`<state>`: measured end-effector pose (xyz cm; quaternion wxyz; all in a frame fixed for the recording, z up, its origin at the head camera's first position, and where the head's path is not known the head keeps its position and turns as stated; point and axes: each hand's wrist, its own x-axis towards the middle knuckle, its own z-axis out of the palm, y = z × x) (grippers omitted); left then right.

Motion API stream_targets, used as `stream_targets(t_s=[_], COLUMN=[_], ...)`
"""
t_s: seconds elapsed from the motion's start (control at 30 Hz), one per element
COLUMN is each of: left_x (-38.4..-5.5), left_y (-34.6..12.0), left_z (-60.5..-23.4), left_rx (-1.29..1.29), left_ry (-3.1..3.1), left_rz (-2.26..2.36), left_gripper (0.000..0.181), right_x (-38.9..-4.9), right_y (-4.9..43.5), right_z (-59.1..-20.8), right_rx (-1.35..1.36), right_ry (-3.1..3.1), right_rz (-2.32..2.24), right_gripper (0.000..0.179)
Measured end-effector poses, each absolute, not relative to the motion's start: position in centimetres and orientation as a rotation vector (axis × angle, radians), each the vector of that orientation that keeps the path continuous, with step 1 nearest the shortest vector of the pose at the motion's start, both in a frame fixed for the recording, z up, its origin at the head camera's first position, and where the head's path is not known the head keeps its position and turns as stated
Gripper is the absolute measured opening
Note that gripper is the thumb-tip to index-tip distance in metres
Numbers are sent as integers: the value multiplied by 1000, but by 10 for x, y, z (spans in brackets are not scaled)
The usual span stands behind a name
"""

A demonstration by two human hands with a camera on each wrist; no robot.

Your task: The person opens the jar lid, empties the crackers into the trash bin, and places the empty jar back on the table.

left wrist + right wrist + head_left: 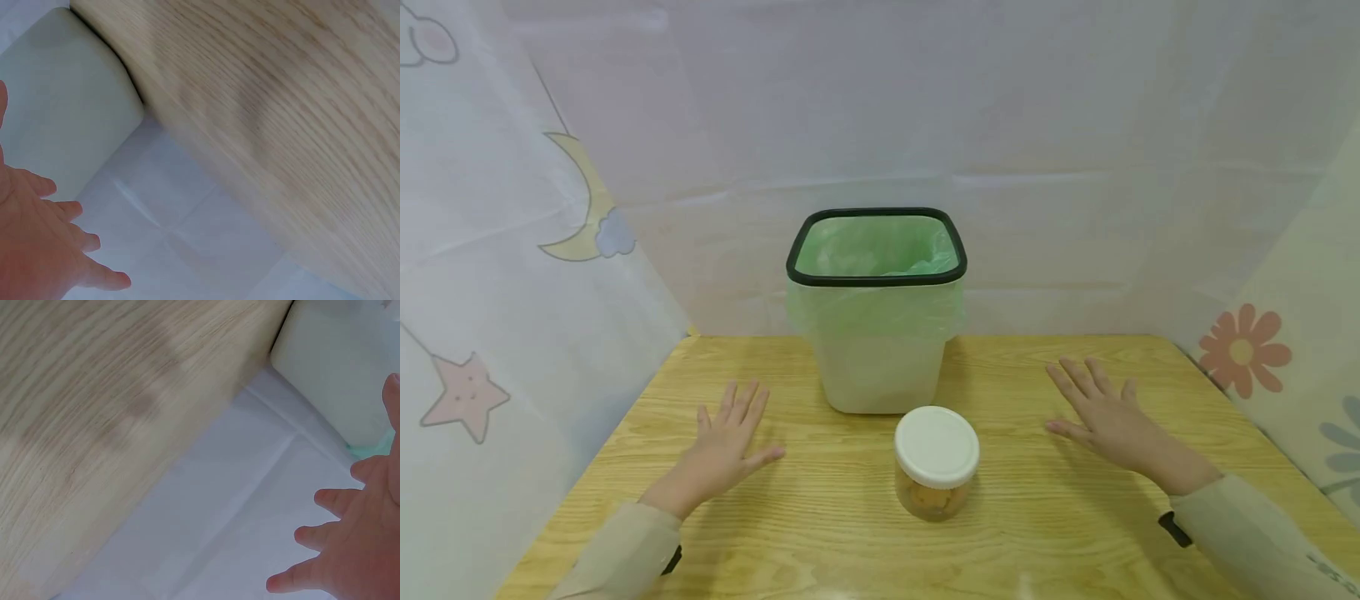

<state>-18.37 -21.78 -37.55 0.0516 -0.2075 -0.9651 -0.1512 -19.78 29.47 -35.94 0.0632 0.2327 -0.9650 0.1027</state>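
Note:
A clear jar point(934, 493) with a white lid point(937, 445) stands upright near the middle of the table, brownish pieces showing inside. Behind it is a white trash bin point(880, 367) with a black rim, lined with a pale green plastic bag point(880, 308) folded over the outside. My left hand point(722, 454) is held over the table to the left of the jar, fingers spread and holding nothing. On the other side, my right hand point(1108, 425) hovers with spread fingers, also holding nothing. Both wrist views show the palms with fingers extended and the bin's side beyond.
The wooden table point(820, 542) has rounded far corners. A pale cloth backdrop point(1075, 167) rises right behind the bin, and printed cloth with a moon point(576, 200), a star and flowers hangs at both sides.

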Motion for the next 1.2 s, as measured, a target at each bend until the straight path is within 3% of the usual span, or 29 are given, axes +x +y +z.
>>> stream_targets(t_s=[1.2], left_x=[-177], left_y=[-203], left_z=[-380], left_rx=[-687], left_ry=[-2923], left_rz=[-464], left_gripper=[85], right_x=[-191], right_y=[281], right_z=[-375], right_rx=[757], right_ry=[-2906], right_rz=[365], right_gripper=[86])
